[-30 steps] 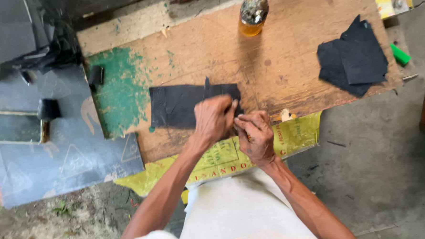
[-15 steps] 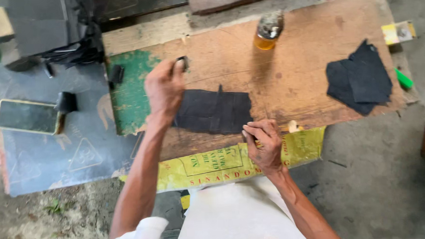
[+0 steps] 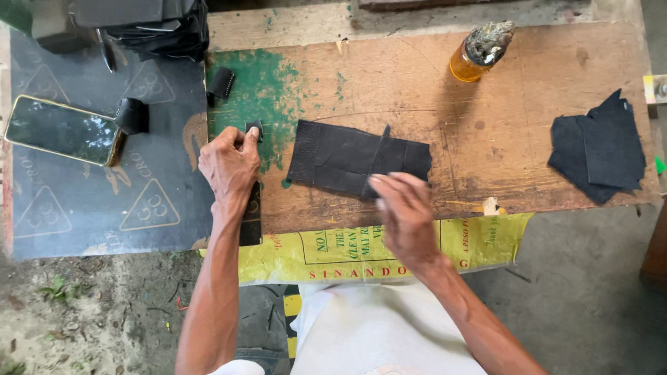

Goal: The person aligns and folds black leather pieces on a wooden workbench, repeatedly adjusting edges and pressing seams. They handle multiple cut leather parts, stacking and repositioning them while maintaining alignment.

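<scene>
light: soft daylight, even; shadows: faint | focus: sharp; fingertips slightly blurred

On the far edge of the board (image 3: 543, 171) we see an amber bottle (image 3: 476, 55) with a crusted cap, lying tilted. Near the board's right end we find a pile of dark cut pieces (image 3: 600, 147), well apart from the bottle. A green paint patch (image 3: 263, 93) covers the board's left part, and a small black clip (image 3: 221, 83) rests at its upper edge. Left of the board lies a dark mat (image 3: 87, 213) with triangle marks; on it we note a phone (image 3: 61, 130), screen up, with a black block (image 3: 132, 115) touching its right corner. A yellow printed sack (image 3: 374, 249) hangs under the board's near edge.
</scene>
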